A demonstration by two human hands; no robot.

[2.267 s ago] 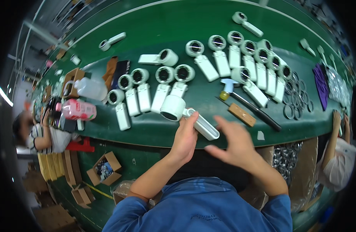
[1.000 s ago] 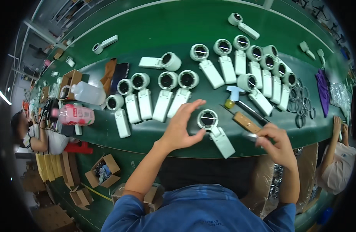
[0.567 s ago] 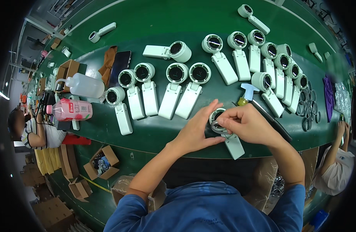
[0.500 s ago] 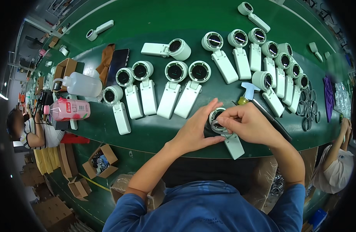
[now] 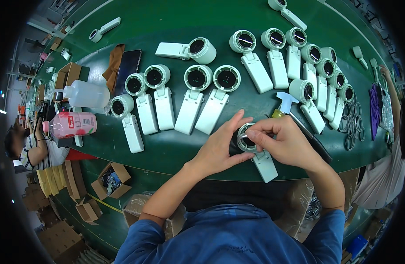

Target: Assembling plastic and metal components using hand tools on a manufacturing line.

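A pale mint-white handheld fan (image 5: 265, 168) lies near the table's front edge, its handle pointing toward me. My left hand (image 5: 218, 147) cups the round head from the left, thumb at its lower side and fingers along its upper side. With thumb and forefinger pinched, my right hand (image 5: 277, 141) holds a thin grey ring (image 5: 242, 142) against the front of that head. Part of the ring and head is hidden behind my fingers. Just beyond my right hand are a light blue T-shaped tool (image 5: 286, 101) and a dark long-handled tool (image 5: 311, 138).
Several similar fans (image 5: 191, 108) stand in rows beyond my hands. Loose grey rings (image 5: 353, 119) lie at the right beside a purple cloth (image 5: 375, 110). A pink bottle (image 5: 72, 124) and a translucent squeeze bottle (image 5: 89, 94) stand left. A co-worker's arm (image 5: 390, 94) reaches in at far right.
My right hand has brought the ring from a tilt at the head's lower edge up over its face. My left hand keeps its hold. The co-worker at right reaches farther over the table.
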